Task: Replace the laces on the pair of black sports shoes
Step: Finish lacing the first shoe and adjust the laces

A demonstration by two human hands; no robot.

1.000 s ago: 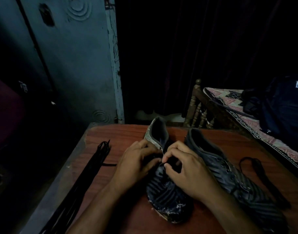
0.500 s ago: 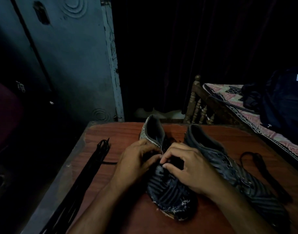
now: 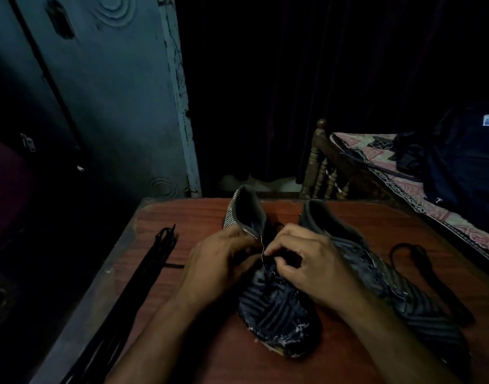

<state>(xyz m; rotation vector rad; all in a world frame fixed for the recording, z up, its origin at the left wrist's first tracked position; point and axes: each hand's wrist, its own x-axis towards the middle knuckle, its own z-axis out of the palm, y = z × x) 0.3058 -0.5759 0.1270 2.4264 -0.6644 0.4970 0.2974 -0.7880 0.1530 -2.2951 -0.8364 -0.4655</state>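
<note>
Dim room, with a reddish wooden surface (image 3: 199, 322) under everything. At its left edge lies a bundle of black laces (image 3: 143, 273). Left hand (image 3: 218, 264) grips the left shoe (image 3: 276, 306) at its collar side; right hand (image 3: 307, 261) pinches a lace (thin, dark) over the eyelets. Just beside it stands the right shoe (image 3: 390, 289), then a loose lace (image 3: 431, 273). Beyond sits a bed (image 3: 376, 151).

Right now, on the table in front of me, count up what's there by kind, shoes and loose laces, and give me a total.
Black shoes: 2, the left shoe under both hands and the right shoe beside it.
Loose black laces: 2 lots, a lace bundle along the table's left edge and a looped lace on the right; strands in the bundle are too dark to count.
Total: 4
</note>
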